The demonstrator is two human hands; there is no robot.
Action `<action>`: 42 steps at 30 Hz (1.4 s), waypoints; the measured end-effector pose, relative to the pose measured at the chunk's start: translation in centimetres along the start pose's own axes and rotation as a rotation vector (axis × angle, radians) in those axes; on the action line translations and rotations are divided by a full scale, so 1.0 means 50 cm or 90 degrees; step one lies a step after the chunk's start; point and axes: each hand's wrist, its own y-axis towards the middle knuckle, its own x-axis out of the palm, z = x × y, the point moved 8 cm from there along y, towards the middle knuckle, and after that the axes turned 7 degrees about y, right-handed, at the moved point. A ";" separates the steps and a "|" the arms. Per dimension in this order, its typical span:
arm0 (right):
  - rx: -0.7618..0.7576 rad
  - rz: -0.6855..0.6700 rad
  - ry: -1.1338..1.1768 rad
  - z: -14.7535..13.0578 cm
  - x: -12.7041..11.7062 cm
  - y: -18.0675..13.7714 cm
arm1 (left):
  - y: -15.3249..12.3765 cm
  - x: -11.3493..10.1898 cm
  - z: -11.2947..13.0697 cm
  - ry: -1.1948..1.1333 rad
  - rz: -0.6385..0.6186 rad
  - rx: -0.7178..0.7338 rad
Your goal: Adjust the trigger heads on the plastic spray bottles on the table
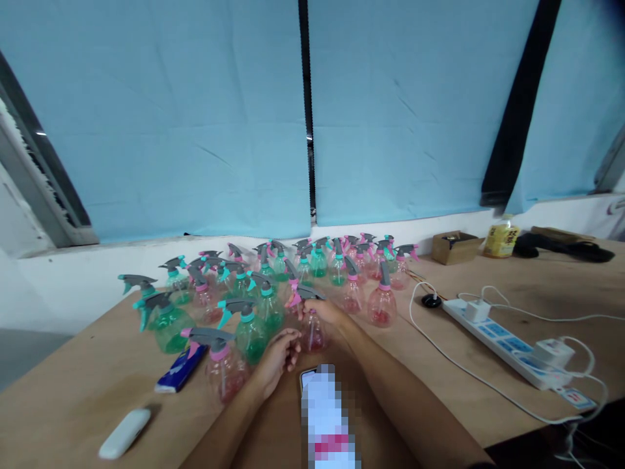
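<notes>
My right hand (318,310) is closed around the neck of a pink spray bottle (313,335), just under its grey and pink trigger head. The bottle stands upright on the wooden table, a little reddish liquid at its bottom. Left of it, my left hand (283,355) hovers with loosely curled fingers apart and nothing visible in them. Close by that hand are a green spray bottle (251,339) and another pink spray bottle (226,374). Several more pink and green spray bottles stand behind, among them a pink one (381,305) on the right.
A blue packet (180,369) and a white case (125,434) lie on the left. A phone (308,378), partly blurred out, is nearest me. On the right are a power strip (502,342) with cables, a cardboard box (455,249) and a yellow-labelled bottle (502,238).
</notes>
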 end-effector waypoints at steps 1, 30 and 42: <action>0.002 -0.003 -0.002 0.002 -0.001 0.000 | 0.000 0.000 0.000 0.000 0.001 0.000; -0.097 0.549 -0.434 -0.013 -0.133 -0.062 | 0.005 -0.006 -0.003 0.028 0.022 0.040; -0.215 0.499 -0.818 0.010 -0.100 -0.081 | 0.001 0.002 0.000 0.044 0.023 0.042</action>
